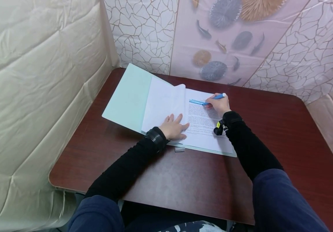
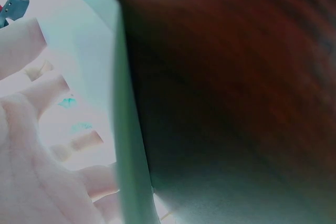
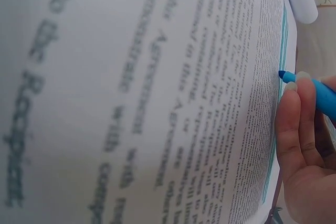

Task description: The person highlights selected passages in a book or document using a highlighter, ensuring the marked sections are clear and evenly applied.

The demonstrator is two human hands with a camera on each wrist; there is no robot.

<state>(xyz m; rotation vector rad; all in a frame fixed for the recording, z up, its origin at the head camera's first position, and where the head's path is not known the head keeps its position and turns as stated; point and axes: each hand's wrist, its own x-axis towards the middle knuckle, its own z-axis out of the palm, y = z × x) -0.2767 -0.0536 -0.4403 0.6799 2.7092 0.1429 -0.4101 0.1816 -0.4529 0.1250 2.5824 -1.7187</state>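
My right hand grips a blue marker with its tip at the printed page. Blue lines run across the top of the text; in the right wrist view the marker tip meets the sheet right beside these strokes. My left hand lies with spread fingers on the papers near the fold, at the lower edge. Those papers sit in an open pale green folder, whose cover is spread to the left. A turned-back blank sheet curls up along the fold.
A small grey piece, shaped like a cap, lies on the brown table just below the folder. Patterned cloth hangs behind the table, and a cream cloth hangs along its left side. Both wrists wear black bands.
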